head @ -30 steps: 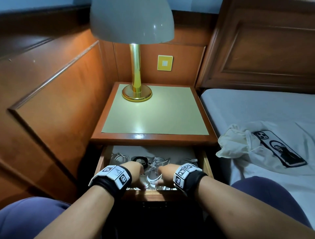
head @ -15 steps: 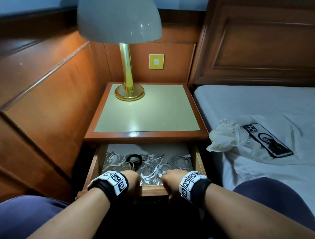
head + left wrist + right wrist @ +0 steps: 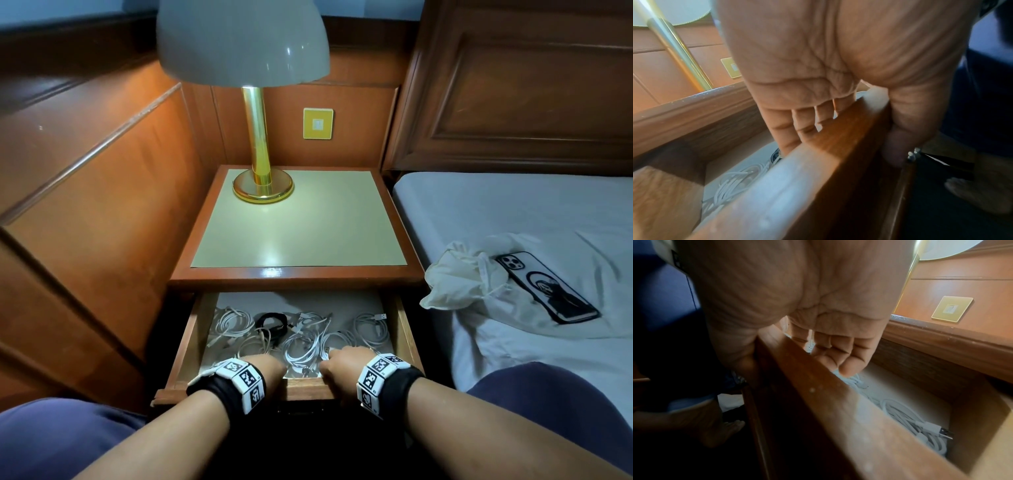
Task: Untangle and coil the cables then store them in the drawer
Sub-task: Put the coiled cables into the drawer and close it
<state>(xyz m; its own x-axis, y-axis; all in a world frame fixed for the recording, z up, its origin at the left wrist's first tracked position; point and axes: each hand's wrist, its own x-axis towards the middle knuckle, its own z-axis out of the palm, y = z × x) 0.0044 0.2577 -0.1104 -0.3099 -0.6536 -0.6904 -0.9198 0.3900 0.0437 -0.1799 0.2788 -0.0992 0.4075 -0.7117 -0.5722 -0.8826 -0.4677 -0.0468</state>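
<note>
Both hands clamp the front board of the drawer (image 3: 310, 387), which stands pulled out below the nightstand (image 3: 298, 274). The left hand (image 3: 270, 368) sits near the front board's left half, the right hand (image 3: 342, 363) near its middle-right. In each wrist view 4 fingers (image 3: 786, 129) hook over the top edge into the drawer while the thumb presses the outer face, so each hand is curled round the board and holds no cable. A 2-handed grip spread along the front edge likely keeps the drawer square on its runners; whether it is about to be pushed shut or drawn further, I cannot tell from this moment alone.

The right hand's fingers (image 3: 849, 365) reach low enough to touch, or nearly touch, a white cable just behind the front board.

The cables (image 3: 301, 334) all lie inside the drawer on its pale floor. Most are white and wound into loose rings: 1 coil sits toward the rear left corner, 1 by the right wall with a USB plug (image 3: 946, 434) sticking out, several more crowd the middle and the front edge. A single black coil (image 3: 272, 323) lies toward the rear, left of centre. The rings overlap at the middle, so the count there is unclear. Judging by this, coiling looks done and storing is at its last step.
</note>
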